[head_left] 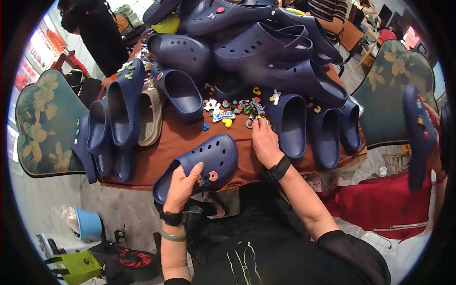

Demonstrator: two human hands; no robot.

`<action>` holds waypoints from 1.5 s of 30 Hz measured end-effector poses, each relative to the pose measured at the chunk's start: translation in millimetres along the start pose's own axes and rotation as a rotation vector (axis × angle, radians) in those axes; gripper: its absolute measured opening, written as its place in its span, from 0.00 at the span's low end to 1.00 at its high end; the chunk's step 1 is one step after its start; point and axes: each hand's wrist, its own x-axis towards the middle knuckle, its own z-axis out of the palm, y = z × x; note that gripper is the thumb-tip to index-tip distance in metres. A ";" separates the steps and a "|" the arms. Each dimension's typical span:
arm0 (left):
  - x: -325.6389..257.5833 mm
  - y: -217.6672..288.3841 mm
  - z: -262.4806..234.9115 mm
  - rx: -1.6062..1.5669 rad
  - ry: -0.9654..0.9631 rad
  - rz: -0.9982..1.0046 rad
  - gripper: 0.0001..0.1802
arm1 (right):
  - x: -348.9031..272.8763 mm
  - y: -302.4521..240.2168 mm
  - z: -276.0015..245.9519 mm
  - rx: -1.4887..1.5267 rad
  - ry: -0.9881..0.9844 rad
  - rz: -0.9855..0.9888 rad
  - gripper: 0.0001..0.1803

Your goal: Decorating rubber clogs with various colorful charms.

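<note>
My left hand (179, 186) grips a navy clog (209, 156) by its side, thumb on top, above the near edge of the table. Round holes cover the clog's upper, and a pink ring-shaped charm (213, 176) and a small colourful charm (200, 181) sit on it near my thumb. At the near side of a pile of shoe charms (244, 105), my right hand (266, 145) has its fingers drawn together. What is between those fingertips, if anything, is hidden. By the pile lie a blue banner-shaped charm (223, 115), a yellow charm (227, 123) and a blue flower charm (205, 126).
Navy clogs (261, 45) are heaped at the back of the brown-covered table (142, 164); more stand along both sides. A taupe clog (151, 118) is on the left. At the right edge, another person's hand (433, 123) holds a charmed clog (418, 142). Chair backs (47, 128) flank the table.
</note>
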 end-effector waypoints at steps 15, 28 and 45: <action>-0.4 -22.9 -3.3 -0.073 -0.057 -0.010 0.14 | 10.4 -70.1 -39.5 0.738 0.164 -0.331 0.10; 9.0 -35.0 -10.2 -0.088 -0.133 0.039 0.12 | 36.5 -87.4 -43.1 0.579 -0.107 -0.598 0.11; 13.4 -37.2 -9.1 -0.207 -0.177 -0.003 0.11 | 28.3 -92.1 -43.1 0.406 -0.200 -0.616 0.17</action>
